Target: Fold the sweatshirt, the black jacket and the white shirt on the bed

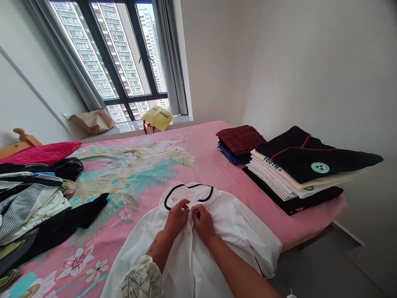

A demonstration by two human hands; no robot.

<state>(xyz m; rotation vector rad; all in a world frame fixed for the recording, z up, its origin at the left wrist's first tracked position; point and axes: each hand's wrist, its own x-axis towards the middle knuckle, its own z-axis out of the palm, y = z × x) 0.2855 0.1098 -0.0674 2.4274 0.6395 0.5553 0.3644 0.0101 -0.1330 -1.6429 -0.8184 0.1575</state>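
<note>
A white shirt with a black-trimmed round collar lies front up on the pink bed, its sleeves spread to both sides. My left hand pinches the shirt's front edge just below the collar opening. Close beside it on the right, my right hand is closed on the opposite front edge at the same height. A small gap separates the two hands. Buttons run down the placket below them.
Folded clothes are stacked at the bed's right edge, with a plaid folded pile behind. Loose clothes heap on the left near a red pillow. A yellow bag and a brown paper bag rest by the window.
</note>
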